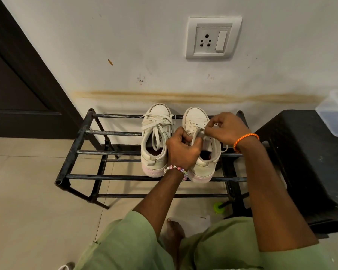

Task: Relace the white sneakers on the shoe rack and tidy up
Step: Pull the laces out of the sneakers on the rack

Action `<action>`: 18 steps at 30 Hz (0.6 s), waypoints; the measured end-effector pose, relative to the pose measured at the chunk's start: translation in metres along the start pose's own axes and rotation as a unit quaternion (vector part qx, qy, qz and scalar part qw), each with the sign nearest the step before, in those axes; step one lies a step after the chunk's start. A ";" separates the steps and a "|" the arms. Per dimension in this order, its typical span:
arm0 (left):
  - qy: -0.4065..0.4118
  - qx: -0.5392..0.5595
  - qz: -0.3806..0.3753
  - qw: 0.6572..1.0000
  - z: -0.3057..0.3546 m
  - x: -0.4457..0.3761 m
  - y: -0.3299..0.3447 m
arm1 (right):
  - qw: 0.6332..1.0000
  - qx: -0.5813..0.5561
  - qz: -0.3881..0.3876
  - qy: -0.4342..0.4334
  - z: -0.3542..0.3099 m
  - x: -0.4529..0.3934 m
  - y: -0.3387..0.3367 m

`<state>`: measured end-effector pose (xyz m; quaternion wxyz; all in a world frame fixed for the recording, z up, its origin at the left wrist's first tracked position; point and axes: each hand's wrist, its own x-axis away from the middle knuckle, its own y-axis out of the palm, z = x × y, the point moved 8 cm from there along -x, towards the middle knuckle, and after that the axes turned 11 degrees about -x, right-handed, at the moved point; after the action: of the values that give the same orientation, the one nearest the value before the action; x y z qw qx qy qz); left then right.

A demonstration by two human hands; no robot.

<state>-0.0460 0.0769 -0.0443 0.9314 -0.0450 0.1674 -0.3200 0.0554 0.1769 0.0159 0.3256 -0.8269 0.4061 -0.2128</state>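
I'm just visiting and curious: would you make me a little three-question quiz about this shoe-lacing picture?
1. True or false: both hands work on the right sneaker.
2. Which wrist wears the orange bracelet? A) left B) right
3. What do the sneakers stand on?

Key:
1. True: the left hand and the right hand both pinch its lace; the left sneaker is untouched.
2. B.
3. The black shoe rack, top tier.
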 end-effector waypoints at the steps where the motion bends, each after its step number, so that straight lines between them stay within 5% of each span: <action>1: -0.001 0.001 -0.001 1.000 0.000 0.000 0.000 | 0.999 -0.034 0.001 0.013 0.003 0.001 -0.004; 8: 0.001 -0.004 -0.005 1.000 0.004 -0.001 0.001 | 0.974 -0.173 0.113 0.097 0.035 0.004 -0.033; 12: -0.004 -0.012 -0.027 1.000 0.006 -0.003 0.003 | 0.903 -0.311 0.270 0.120 0.050 0.011 -0.057; 18: -0.003 -0.079 -0.146 0.986 0.020 -0.014 0.015 | 0.968 -0.186 0.139 0.094 0.042 0.003 -0.035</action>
<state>-0.0413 0.0969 -0.0244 0.8689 -0.1430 0.1808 -0.4379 0.1020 0.2064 0.0118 0.1528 -0.7845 0.5784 -0.1635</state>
